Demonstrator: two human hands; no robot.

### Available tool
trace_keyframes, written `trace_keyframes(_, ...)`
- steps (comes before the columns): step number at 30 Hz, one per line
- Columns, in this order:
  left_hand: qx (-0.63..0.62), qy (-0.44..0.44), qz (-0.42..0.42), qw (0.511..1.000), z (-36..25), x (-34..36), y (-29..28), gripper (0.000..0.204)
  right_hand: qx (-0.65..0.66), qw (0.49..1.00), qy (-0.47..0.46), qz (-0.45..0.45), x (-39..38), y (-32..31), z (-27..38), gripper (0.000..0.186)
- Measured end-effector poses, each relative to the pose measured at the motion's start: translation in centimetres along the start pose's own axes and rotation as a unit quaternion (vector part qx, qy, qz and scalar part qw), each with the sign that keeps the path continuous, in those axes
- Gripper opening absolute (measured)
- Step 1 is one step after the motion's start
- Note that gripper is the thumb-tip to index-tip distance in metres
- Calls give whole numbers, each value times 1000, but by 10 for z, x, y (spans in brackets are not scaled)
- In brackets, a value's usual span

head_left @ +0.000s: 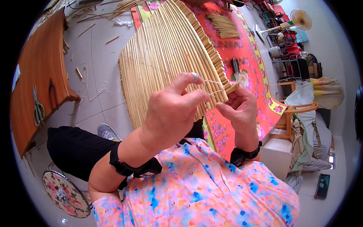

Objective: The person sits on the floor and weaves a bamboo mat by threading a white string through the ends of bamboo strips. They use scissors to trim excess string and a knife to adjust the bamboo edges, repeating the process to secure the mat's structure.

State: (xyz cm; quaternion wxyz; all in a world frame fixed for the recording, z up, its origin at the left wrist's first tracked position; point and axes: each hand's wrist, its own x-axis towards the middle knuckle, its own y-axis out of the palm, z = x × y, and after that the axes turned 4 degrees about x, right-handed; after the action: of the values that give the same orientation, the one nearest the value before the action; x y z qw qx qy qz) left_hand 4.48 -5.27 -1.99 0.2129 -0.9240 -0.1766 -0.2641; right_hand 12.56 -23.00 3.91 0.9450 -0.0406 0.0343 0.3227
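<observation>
A mat of straw-coloured reed sticks [166, 53] lies slanted over my lap and the floor. My left hand [170, 109] is raised at the mat's near right edge, pinching a thin white string [213, 87] between thumb and forefinger. My right hand [238, 108] is just to the right, fingers closed on the end of the outermost reed stick [231, 88], where the string loops round it. Both wrists carry black bands. Beyond the mat's edge a bundle of loose reed sticks [224, 25] rests on a red flowered cloth [245, 56].
A brown wooden bench [38, 68] with green-handled scissors [38, 109] stands at the left. Scraps of reed and string litter the tiled floor [94, 56]. A round flowered stool [64, 193] sits bottom left. A fan [300, 19], chairs and draped fabric crowd the right.
</observation>
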Motion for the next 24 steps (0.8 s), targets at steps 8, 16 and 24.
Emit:
trace_keyframes(8, -42, -52, -22, 998, -4, 6, 6, 22, -7, 1000, 7, 0, 0, 1, 1, 41)
trace_keyframes(16, 47, -1, -39, 998, 2, 18, 10, 16, -8, 1000, 8, 13, 0, 7, -6, 42)
trace_keyframes(24, 14, -34, -51, 998, 9, 25, 4, 8, -8, 1000, 5, -2, -1, 12, -11, 40)
